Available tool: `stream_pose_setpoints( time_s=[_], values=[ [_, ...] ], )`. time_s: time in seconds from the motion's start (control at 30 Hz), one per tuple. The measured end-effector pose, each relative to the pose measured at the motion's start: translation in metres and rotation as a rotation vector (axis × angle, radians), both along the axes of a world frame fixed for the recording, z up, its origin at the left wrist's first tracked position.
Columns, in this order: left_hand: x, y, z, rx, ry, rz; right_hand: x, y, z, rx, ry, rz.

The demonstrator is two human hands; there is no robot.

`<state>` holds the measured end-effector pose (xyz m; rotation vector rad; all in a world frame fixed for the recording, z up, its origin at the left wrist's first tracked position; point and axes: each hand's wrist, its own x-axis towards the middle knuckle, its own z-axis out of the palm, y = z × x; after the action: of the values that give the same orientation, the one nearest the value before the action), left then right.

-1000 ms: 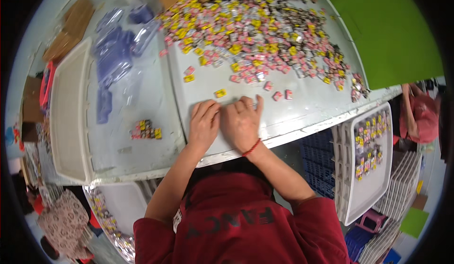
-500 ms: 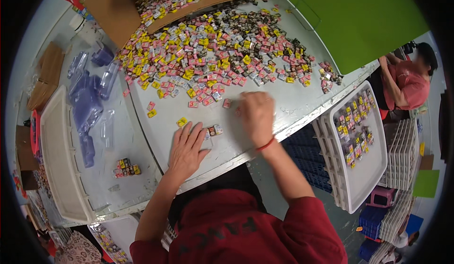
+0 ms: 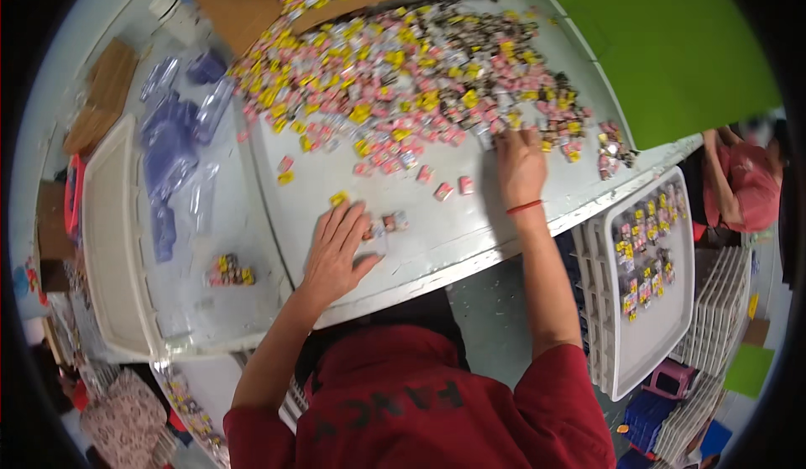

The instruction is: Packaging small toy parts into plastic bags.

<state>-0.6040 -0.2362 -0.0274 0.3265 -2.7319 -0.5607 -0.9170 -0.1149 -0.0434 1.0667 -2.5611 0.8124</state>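
Observation:
My left hand (image 3: 337, 249) lies flat on the white table with its fingers spread. A short row of small printed blocks (image 3: 391, 222) sits against its thumb and fingers, partly covered by them. One yellow block (image 3: 338, 198) is just beyond the fingertips. My right hand (image 3: 522, 171), with a red cord on the wrist, reaches to the near edge of a wide heap of small pink, yellow, silver and dark blocks (image 3: 395, 91). Its fingers are curled down and their tips are hidden among the blocks. Between the hands lie three loose pink blocks (image 3: 443, 191).
A cardboard box (image 3: 231, 3) spills blocks at the back. Clear bluish plastic packaging (image 3: 170, 146), a stacked block cluster (image 3: 228, 271) and a white tray (image 3: 119, 242) are left. Stacked trays (image 3: 655, 335) with packs stand right, near a person in pink (image 3: 747, 185) and a green board (image 3: 672, 49).
My right hand has moved right and away from me, to the heap's edge. Three loose pink blocks show where it was. My left hand stays beside the row; the whole view has shifted.

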Motion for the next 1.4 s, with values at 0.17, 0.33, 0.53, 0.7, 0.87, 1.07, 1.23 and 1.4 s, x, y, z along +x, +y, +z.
stream_pose_setpoints(
  time_s=[0.17, 0.33, 0.53, 0.7, 0.87, 1.07, 1.23, 1.4],
  values=[
    [0.000, -0.008, 0.006, 0.012, 0.084, 0.093, -0.010, 0.013, 0.017, 0.199, 0.116, 0.073],
    [0.019, -0.015, 0.006, 0.011, 0.136, 0.249, -0.009, 0.008, 0.002, 0.066, 0.039, 0.205],
    [0.014, -0.005, 0.011, 0.038, 0.168, 0.186, -0.005, 0.011, 0.008, 0.171, -0.008, 0.227],
    [-0.009, -0.011, 0.008, 0.138, 0.093, 0.052, -0.009, 0.020, -0.006, 0.145, -0.008, 0.247],
    [-0.014, -0.021, 0.006, 0.059, -0.003, -0.011, -0.005, 0.019, -0.007, 0.095, 0.046, 0.237],
    [-0.002, -0.018, 0.018, 0.056, 0.179, 0.093, 0.014, 0.024, 0.006, -0.076, 0.058, 0.161],
    [0.019, -0.012, 0.014, 0.053, 0.136, 0.227, 0.088, 0.016, 0.044, -0.124, -0.006, 0.384],
    [-0.001, -0.004, 0.016, -0.041, 0.092, 0.329, 0.157, 0.002, 0.038, -0.069, -0.085, 0.554]
  ],
)
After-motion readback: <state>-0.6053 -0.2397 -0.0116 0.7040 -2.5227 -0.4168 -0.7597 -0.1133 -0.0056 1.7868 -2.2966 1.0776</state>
